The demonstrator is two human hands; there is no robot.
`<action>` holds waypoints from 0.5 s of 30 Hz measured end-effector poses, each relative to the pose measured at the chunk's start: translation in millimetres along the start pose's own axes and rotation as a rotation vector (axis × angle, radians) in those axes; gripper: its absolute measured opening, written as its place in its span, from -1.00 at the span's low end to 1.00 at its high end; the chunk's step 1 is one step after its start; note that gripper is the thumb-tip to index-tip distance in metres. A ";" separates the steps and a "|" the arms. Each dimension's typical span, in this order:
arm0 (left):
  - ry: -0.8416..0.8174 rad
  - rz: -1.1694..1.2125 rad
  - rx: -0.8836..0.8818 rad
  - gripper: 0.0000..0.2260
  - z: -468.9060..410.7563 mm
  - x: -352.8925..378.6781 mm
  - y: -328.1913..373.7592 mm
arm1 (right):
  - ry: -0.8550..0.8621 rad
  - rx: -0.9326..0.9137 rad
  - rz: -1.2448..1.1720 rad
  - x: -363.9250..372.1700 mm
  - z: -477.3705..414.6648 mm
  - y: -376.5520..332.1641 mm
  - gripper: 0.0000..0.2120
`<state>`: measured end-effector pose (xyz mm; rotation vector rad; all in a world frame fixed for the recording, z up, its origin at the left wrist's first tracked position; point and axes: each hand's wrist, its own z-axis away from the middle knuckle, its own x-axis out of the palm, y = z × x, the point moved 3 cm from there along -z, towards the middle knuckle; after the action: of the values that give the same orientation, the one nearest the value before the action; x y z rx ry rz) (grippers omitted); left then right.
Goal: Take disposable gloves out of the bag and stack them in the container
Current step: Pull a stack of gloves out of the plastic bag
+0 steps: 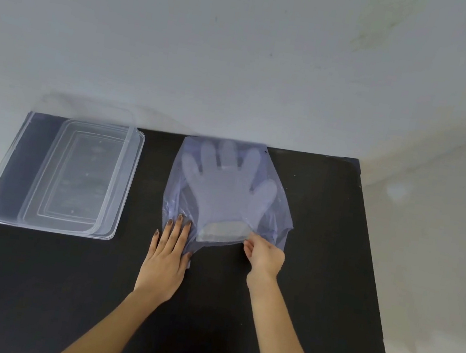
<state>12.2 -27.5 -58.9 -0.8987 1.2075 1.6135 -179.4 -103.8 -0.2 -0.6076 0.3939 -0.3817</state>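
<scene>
A translucent bluish bag (pixel 230 194) lies flat on the black table (pixel 322 235), the stack of gloves (pixel 225 187) inside it with fingers pointing away from the person. Left hand (pixel 167 252) — fingers extended, slightly spread — presses the bag's near-left corner flat; right hand (pixel 264 255) pinches at the glove cuffs at the bag's mouth. The clear container (pixel 66 172) sits well apart — at the table's far-left corner.

A black table (pixel 301 277) carries a clear bag (pixel 276 210) of gloves lying flat just beyond the pinching right hand (pixel 265 255), and an open clear container (pixel 16 162) well off to the left of that grip, touching nothing else.
</scene>
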 end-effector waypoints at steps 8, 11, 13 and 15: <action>0.000 -0.006 -0.008 -0.43 0.1 1.4 -0.3 | 0.004 0.040 -0.028 5.6 -3.9 1.6 -0.78; 0.004 -0.001 -0.011 -0.42 0.3 1.6 -0.1 | 0.002 0.050 -0.072 8.2 -8.5 2.9 -0.85; 0.007 -0.006 -0.010 -0.42 0.6 1.7 0.0 | 0.002 0.064 -0.129 9.9 -9.9 3.9 -0.89; 0.007 -0.008 -0.010 -0.42 0.9 1.9 0.1 | 0.003 0.079 -0.167 11.6 -9.5 4.2 -0.83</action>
<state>11.5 -26.2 -60.3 -0.9154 1.2001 1.6123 -172.9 -110.4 -12.7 -0.5642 0.3302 -0.5551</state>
